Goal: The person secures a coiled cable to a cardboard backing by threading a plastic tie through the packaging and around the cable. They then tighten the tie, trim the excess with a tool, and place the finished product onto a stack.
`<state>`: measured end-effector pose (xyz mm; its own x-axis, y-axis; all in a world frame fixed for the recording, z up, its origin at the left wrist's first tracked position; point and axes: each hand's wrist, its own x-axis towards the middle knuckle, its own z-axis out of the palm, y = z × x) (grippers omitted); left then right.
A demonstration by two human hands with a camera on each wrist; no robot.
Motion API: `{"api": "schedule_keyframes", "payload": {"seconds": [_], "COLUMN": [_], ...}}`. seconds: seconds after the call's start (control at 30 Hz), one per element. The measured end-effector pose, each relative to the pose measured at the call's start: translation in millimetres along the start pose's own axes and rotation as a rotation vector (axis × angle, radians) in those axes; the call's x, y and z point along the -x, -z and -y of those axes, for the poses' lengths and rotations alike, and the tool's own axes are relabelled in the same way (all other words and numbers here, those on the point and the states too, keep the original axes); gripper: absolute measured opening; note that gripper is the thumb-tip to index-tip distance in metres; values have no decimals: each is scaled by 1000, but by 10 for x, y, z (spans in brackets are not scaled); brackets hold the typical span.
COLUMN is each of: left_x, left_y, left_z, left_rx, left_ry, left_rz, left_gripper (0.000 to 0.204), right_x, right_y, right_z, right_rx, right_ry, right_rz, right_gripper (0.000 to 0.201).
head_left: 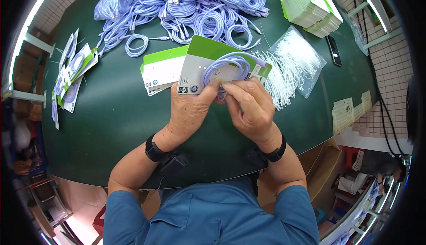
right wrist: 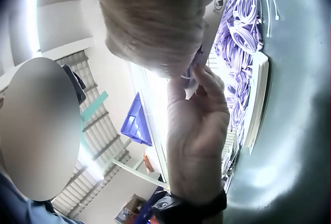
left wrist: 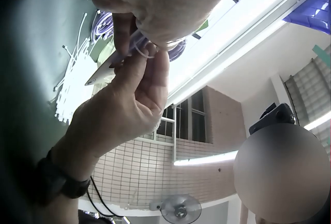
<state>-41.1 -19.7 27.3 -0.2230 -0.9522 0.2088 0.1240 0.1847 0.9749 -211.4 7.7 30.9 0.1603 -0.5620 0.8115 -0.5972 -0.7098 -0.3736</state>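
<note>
In the head view my left hand [head_left: 191,111] grips a green-and-white packaging card [head_left: 188,65] by its lower edge, thumb across its front. A coiled lavender USB cable [head_left: 239,65] lies against the card, and its plug points to the upper right. My right hand [head_left: 253,107] is at the bottom of the coil, thumb and forefinger meeting the left thumb. The left wrist view shows a thin white cable tie [left wrist: 143,51] looped at the right hand's fingertips, which pinch it. The card hides most of the left fingers.
Behind the hands lies a large heap of coiled cables [head_left: 195,9]. Blank cards [head_left: 162,69] lie left of the held card; carded cables [head_left: 73,74] are farther left. A bag of white cable ties [head_left: 295,60], a phone [head_left: 333,51] and stacked cards [head_left: 306,5] are on the right.
</note>
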Motion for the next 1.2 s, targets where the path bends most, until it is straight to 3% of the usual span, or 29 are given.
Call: {"api": "schedule_keyframes", "payload": {"seconds": [0.17, 0.3, 0.4, 0.83, 1.0, 1.1, 1.2], "left_x": [-8, 21, 19, 28, 30, 42, 47], "left_y": [-44, -62, -50, -36, -26, -28, 17], "left_z": [-125, -149, -141, -237, -216, -201, -126], "left_rx": [212, 209, 119, 227, 160, 148, -21], "left_ry": [153, 127, -4, 87, 37, 24, -93], "left_rz": [-71, -80, -81, -74, -37, -22, 30], "left_gripper": [16, 17, 18, 16, 15, 15, 17], "right_x": [7, 21, 0, -14, 10, -2, -10], "right_y": [31, 155, 173, 175, 179, 183, 191], "right_z": [23, 78, 135, 102, 153, 130, 143], "right_rx": [36, 55, 33, -7, -55, -19, 3], "right_ry": [95, 110, 147, 242, 179, 260, 266], "right_rz": [-18, 50, 39, 17, 9, 2, 15], "right_gripper": [42, 45, 44, 43, 40, 41, 40]}}
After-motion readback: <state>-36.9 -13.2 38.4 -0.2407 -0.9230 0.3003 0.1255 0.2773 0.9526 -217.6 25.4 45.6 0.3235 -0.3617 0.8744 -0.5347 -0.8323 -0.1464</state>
